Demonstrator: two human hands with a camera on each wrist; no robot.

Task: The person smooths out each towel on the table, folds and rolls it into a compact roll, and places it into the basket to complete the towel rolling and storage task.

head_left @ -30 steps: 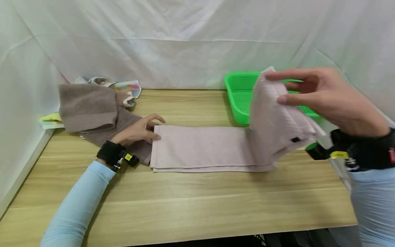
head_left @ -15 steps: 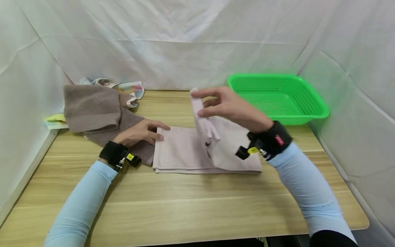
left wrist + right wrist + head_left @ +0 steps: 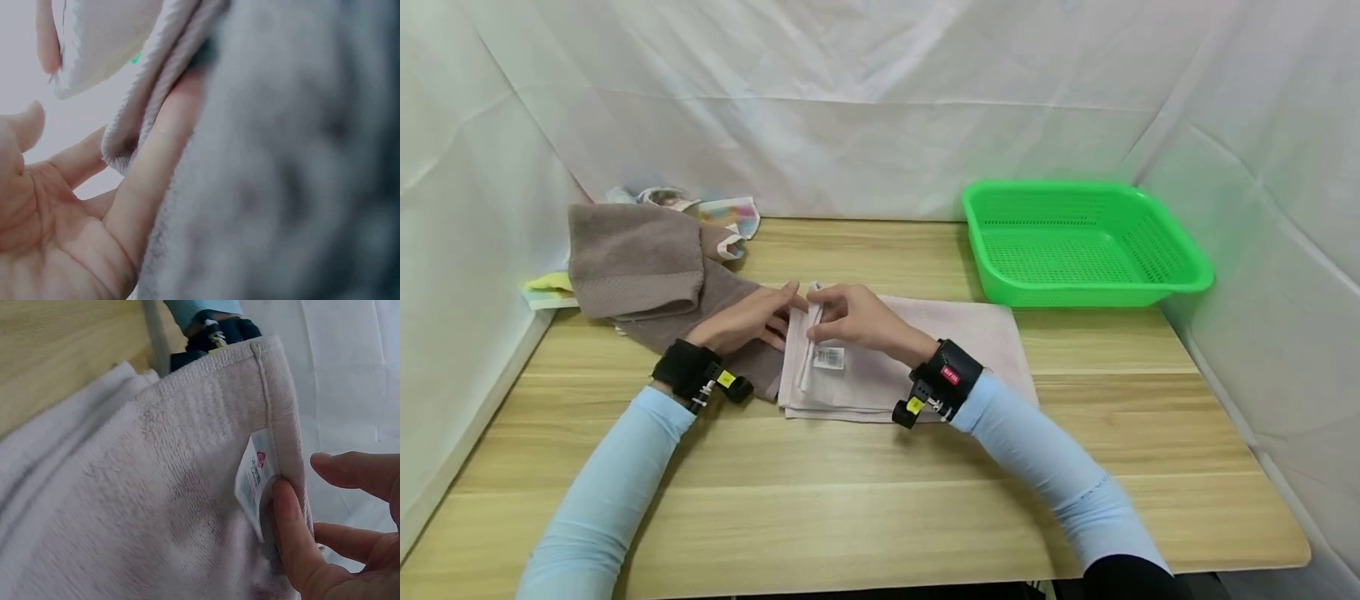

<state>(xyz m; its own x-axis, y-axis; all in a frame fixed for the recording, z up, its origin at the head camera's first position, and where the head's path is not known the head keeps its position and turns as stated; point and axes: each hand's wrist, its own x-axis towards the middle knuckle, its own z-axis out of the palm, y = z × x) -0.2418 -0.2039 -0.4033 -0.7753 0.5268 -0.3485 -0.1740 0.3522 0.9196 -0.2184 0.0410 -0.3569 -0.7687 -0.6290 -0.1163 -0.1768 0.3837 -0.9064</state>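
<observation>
At the far left of the wood-grain table (image 3: 850, 500), a yellow-and-pale cloth (image 3: 550, 287) shows from under a crumpled grey-brown towel (image 3: 636, 258), with a multicoloured patterned cloth (image 3: 730, 212) poking out behind. Over the grey-brown towel's trailing end, the left hand (image 3: 748, 321) lies with fingers loosely extended and thumb apart, touching the left end of the folded pale pink towel (image 3: 955, 325); the left wrist view is too blurred on one side to tell which fabric fills it. The pink towel lies flat at the table's middle, its top layer folded over to the left, with a white label (image 3: 828, 358) near the raised hem. The right hand (image 3: 865, 321) pinches that hem between thumb and fingers. Farther right, beyond the pink towel, sits a green perforated plastic basket (image 3: 1090, 296).
</observation>
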